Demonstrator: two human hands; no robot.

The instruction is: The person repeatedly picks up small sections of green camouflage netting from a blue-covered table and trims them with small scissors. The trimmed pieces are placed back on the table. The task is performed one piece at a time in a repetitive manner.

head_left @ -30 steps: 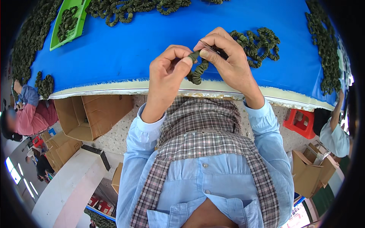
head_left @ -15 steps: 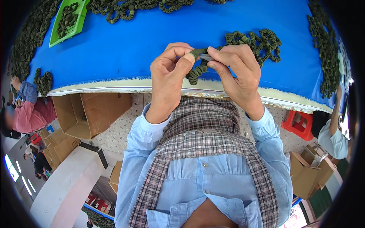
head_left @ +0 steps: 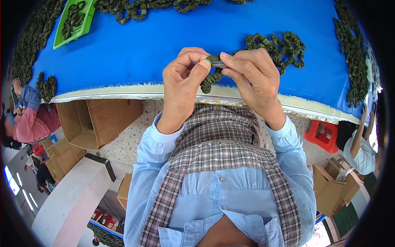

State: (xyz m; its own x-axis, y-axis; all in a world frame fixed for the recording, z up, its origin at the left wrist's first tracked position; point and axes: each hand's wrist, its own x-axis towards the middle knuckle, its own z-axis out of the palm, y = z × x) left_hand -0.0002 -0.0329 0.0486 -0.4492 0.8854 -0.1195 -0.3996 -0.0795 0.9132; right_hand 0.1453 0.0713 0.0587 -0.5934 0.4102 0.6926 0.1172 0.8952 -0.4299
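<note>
My left hand [head_left: 181, 82] pinches a dark green gathered scrunchie [head_left: 210, 81] between thumb and index finger, just above the table's near edge. A loop of it hangs below the fingertips. My right hand [head_left: 259, 80] is closed on a small grey metal pointed tool [head_left: 219, 64], perhaps snips or tweezers. The tool's tip is at the smooth upper part of the scrunchie, beside my left thumb. Most of the tool is hidden in my right fingers. Behind my right hand, a cluster of similar scrunchies [head_left: 291, 47] lies on the blue table cover [head_left: 164, 37].
More scrunchies [head_left: 140, 6] lie along the far side, and a green basket [head_left: 84, 26] at the far left holds some. Cardboard boxes [head_left: 111, 121] stand below the table's left side, a red stool [head_left: 321, 136] at the right. Other people are at both sides.
My right hand has shifted slightly left and down, bringing the tool closer to my left thumb. My left hand keeps its pinch on the scrunchie. The person at the right has moved their arms.
</note>
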